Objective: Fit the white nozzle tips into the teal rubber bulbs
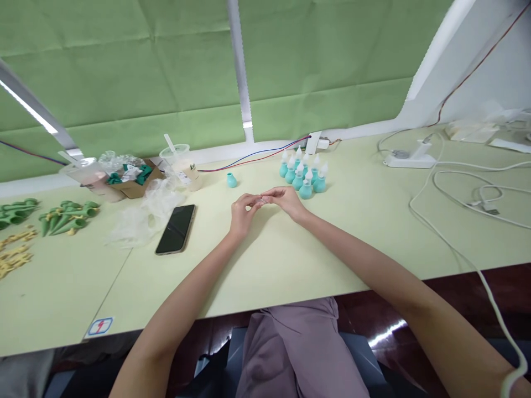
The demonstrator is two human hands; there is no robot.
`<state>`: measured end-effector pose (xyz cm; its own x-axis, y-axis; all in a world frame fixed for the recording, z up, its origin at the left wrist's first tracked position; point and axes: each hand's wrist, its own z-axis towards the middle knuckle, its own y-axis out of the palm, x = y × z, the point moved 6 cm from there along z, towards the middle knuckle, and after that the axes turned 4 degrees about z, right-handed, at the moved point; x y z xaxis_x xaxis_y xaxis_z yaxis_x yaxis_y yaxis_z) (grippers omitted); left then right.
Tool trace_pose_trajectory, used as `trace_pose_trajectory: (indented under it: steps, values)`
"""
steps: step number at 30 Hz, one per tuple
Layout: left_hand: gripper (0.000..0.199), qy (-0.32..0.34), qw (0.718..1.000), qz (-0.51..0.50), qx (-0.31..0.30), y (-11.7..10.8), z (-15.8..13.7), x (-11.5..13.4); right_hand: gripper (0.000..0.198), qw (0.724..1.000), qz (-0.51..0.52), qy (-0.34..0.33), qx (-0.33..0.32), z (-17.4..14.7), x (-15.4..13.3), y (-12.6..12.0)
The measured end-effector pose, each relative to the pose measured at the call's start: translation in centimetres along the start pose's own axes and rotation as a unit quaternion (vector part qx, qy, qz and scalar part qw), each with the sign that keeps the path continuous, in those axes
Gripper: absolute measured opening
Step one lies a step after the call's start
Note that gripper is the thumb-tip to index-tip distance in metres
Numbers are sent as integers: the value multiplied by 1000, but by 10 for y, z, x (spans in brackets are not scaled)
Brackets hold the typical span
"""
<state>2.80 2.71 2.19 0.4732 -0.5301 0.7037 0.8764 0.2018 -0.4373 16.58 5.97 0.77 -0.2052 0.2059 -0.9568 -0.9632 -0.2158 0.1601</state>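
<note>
Above the pale table, my left hand and my right hand meet at the fingertips. Between them they pinch a small clear piece, mostly covered by the fingers, so its kind cannot be made out. Just beyond my left hand stands one turquoise bulb-shaped piece with an open top and no tip. Past my right hand, several turquoise bulb-shaped pieces with white pointed tips stand upright in a close group.
A phone and crumpled clear plastic lie on the left, before a cardboard box and drink cups. Green cone-shaped parts and yellow pieces sit farther left. A power strip and white cables occupy the right.
</note>
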Motion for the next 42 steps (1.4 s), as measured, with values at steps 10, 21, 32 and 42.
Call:
trace_pose_trajectory:
  steps: [10, 21, 32, 42]
  values:
    - [23, -30, 996, -78, -14, 0, 6, -10, 32, 998, 8, -44, -33, -1, -3, 6]
    - [27, -52, 992, -115, -27, 4, 7, -17, 33, 999, 44, 0, -25, -3, -2, 3]
    - [28, -79, 982, -167, -27, 9, 7, -16, 29, 999, 31, -28, -6, -5, -3, 2]
    - [27, -102, 973, -205, -29, 10, 9, -18, 21, 987, -78, -136, -21, -9, -15, 3]
